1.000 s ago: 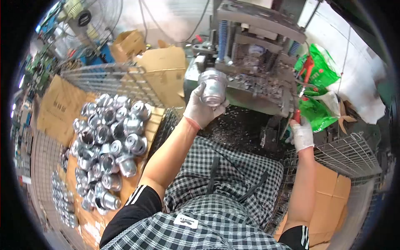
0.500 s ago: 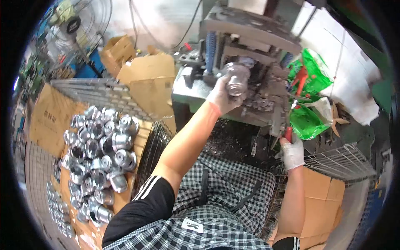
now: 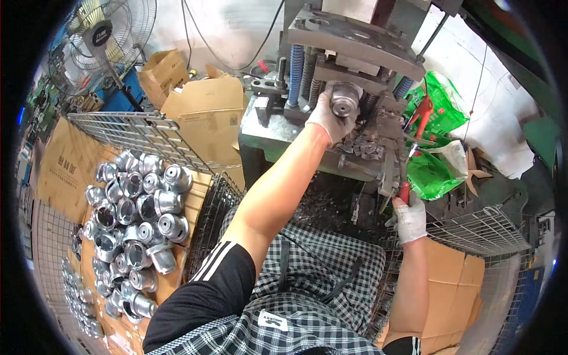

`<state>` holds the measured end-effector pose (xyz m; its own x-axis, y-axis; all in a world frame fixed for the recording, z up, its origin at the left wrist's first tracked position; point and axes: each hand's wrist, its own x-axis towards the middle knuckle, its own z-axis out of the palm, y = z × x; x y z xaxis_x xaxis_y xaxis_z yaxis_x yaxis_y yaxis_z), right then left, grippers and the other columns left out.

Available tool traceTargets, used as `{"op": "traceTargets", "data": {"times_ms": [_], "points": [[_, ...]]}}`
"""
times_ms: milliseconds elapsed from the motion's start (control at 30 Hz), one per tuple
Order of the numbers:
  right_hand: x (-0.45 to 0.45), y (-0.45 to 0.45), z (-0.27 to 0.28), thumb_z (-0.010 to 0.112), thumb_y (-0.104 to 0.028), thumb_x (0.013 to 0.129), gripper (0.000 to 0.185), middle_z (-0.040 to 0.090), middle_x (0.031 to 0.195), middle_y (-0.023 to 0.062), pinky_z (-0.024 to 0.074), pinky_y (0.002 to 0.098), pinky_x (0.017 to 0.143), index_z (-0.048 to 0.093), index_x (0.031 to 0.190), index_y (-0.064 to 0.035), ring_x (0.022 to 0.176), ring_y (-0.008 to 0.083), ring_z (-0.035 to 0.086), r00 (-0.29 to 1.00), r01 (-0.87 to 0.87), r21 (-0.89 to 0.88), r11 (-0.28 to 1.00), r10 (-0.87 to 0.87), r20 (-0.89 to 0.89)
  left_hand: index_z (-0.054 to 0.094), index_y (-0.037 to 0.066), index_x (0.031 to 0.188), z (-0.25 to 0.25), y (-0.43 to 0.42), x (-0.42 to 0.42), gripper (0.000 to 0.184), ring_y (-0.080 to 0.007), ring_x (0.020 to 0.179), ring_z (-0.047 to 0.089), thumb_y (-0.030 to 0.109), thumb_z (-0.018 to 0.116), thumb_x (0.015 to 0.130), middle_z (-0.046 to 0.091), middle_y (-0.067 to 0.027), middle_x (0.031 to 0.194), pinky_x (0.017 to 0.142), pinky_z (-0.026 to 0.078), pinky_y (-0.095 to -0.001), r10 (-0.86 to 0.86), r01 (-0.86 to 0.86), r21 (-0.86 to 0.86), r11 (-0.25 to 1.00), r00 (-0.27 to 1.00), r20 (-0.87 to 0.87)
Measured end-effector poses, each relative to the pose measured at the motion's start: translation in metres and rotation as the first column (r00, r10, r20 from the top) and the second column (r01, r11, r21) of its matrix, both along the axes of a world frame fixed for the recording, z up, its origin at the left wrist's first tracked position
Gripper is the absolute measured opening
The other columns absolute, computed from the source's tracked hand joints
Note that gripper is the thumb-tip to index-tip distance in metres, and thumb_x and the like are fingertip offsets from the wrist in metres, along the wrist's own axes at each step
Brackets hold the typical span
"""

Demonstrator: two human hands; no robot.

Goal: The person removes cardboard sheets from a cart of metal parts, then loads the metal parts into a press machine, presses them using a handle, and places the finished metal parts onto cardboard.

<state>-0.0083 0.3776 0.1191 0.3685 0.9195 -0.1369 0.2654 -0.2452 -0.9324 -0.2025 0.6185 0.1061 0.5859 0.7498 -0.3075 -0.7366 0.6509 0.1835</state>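
Note:
In a pale glove, my left hand (image 3: 330, 121) is closed round a shiny metal cup-shaped housing (image 3: 345, 102). The housing's end with a small centre hole faces me. It sits between the plates of a press (image 3: 355, 35), in front of the tooling; whether it touches the tooling is hidden. My right hand (image 3: 411, 220), gloved too, is wrapped round a red handle (image 3: 404, 193) low on the press's right side. Metal scraps (image 3: 370, 145) lie on the press bed just right of my left hand.
Several similar metal housings (image 3: 142, 207) are heaped on cardboard at left, inside a wire cage (image 3: 148, 133). A fan (image 3: 102, 35) and cardboard boxes (image 3: 204, 112) stand behind. Green bags (image 3: 435, 171) hang at the press's right, above another wire basket (image 3: 479, 228).
My left hand has carried the housing slightly up and deeper into the press, turning it so its end faces me more. My right hand stays on the red handle.

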Motion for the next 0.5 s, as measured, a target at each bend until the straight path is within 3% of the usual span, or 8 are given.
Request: {"op": "traceTargets", "data": {"times_ms": [200,267,333,367,400,433,467,500], "points": [[-0.001,0.000,-0.001,0.062,-0.015,0.084,0.025,0.057,0.080,0.0039,0.0434,0.0265,0.061,0.057,0.102,0.0006,0.067,0.0108,0.050,1.000,-0.002,-0.017,1.000,0.002,-0.002,0.050,0.006,0.123,-0.010,0.012,0.000,0.065,-0.0286,0.094,0.059,0.061,0.052,0.089,0.057,-0.0215,0.112,0.063,0.056,-0.0331,0.034,-0.035,0.017,0.999,0.997,0.066],[-0.006,-0.002,0.011,0.062,-0.016,0.084,0.026,0.057,0.080,0.0048,0.0441,0.0279,0.060,0.057,0.102,0.0012,0.066,0.0123,0.051,0.999,0.011,-0.046,0.999,-0.013,-0.041,0.049,0.006,0.124,-0.043,0.045,0.013,0.064,-0.0321,0.099,0.059,0.060,0.051,0.090,0.056,-0.0202,0.115,0.067,0.058,-0.0367,0.151,-0.131,0.266,0.955,0.987,-0.057],[-0.012,-0.003,0.019,0.062,-0.018,0.083,0.028,0.057,0.079,0.0060,0.0452,0.0296,0.060,0.057,0.102,0.0018,0.066,0.0141,0.052,0.997,0.013,-0.097,0.995,-0.021,-0.074,0.049,0.006,0.123,-0.010,0.028,0.004,0.060,-0.0382,0.109,0.056,0.058,0.049,0.092,0.055,-0.0173,0.120,0.076,0.058,-0.0437,0.092,-0.091,-0.087,0.992,0.996,-0.003],[-0.001,0.000,0.003,0.062,-0.022,0.082,0.030,0.058,0.078,0.0099,0.0474,0.0332,0.065,0.058,0.100,0.0027,0.068,0.0192,0.055,0.971,-0.009,-0.001,1.000,0.009,0.239,0.049,0.008,0.123,-0.018,0.023,0.008,0.058,-0.0357,0.111,0.056,0.057,0.051,0.092,0.056,-0.0146,0.121,0.078,0.058,-0.0452,0.140,-0.145,0.163,0.976,0.989,0.043],[0.001,-0.002,0.001,0.061,-0.024,0.081,0.031,0.060,0.081,0.0141,0.0480,0.0362,0.071,0.060,0.100,0.0019,0.073,0.0238,0.057,0.880,-0.066,0.138,0.988,-0.008,0.476,0.045,0.005,0.128,-0.012,0.011,0.001,0.065,-0.0322,0.112,0.056,0.057,0.053,0.090,0.059,-0.0124,0.118,0.089,0.052,-0.0518,0.060,-0.065,0.232,0.970,0.998,0.031],[0.000,-0.003,0.001,0.061,-0.024,0.082,0.033,0.062,0.085,0.0164,0.0476,0.0383,0.076,0.061,0.104,0.0008,0.079,0.0262,0.059,0.840,-0.018,0.124,0.992,-0.052,0.540,0.042,0.000,0.129,-0.001,-0.004,-0.011,0.072,-0.0372,0.114,0.053,0.059,0.051,0.090,0.057,-0.0142,0.121,0.098,0.040,-0.0578,0.187,0.026,0.580,0.814,0.934,-0.305],[-0.021,-0.007,0.015,0.061,-0.024,0.082,0.035,0.063,0.090,0.0171,0.0480,0.0392,0.077,0.062,0.109,-0.0011,0.082,0.0264,0.061,0.709,0.060,0.163,0.985,-0.157,0.688,0.039,-0.002,0.131,-0.011,-0.007,-0.019,0.075,-0.0425,0.116,0.051,0.059,0.051,0.089,0.051,-0.0171,0.127,0.100,0.036,-0.0615,0.037,0.023,0.406,0.914,0.990,-0.139],[-0.009,-0.004,0.006,0.063,-0.020,0.083,0.036,0.063,0.094,0.0196,0.0486,0.0399,0.079,0.061,0.113,-0.0011,0.088,0.0290,0.063,0.497,-0.067,0.254,0.965,-0.189,0.847,0.036,-0.004,0.134,-0.021,-0.010,-0.026,0.079,-0.0477,0.117,0.048,0.059,0.051,0.089,0.046,-0.0200,0.133,0.102,0.033,-0.0652,-0.060,0.051,0.193,0.980,0.997,0.043]]}}
